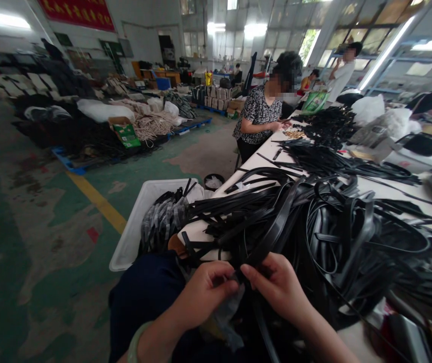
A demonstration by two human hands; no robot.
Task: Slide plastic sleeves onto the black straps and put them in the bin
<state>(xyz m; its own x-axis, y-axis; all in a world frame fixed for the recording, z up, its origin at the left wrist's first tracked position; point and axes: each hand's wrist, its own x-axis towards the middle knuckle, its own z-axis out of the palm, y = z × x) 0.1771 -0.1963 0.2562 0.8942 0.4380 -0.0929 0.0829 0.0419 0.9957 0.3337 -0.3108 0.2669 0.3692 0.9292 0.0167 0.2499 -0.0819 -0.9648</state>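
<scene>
Both hands meet at the near edge of the white table (197, 233), over the lap. A black strap (276, 227) rises from my right hand (276, 282), whose thumb and fingers are pinched on it. Just to its left, my left hand (212, 287) has thumb and fingertips pressed together; what lies between them is too dark and small to make out. Below the fingers hangs a crumpled translucent plastic piece (229, 315). A big tangle of black straps (337, 242) covers the table beside and beyond my right hand.
A white bin (127, 244) with bundled black straps (165, 217) stands left of the table. Another person (259, 113) works at the table's far left edge, near small gold-coloured parts (294, 134). A black waste bin (214, 181) is on the floor. Loaded pallets (68, 162) stand further back.
</scene>
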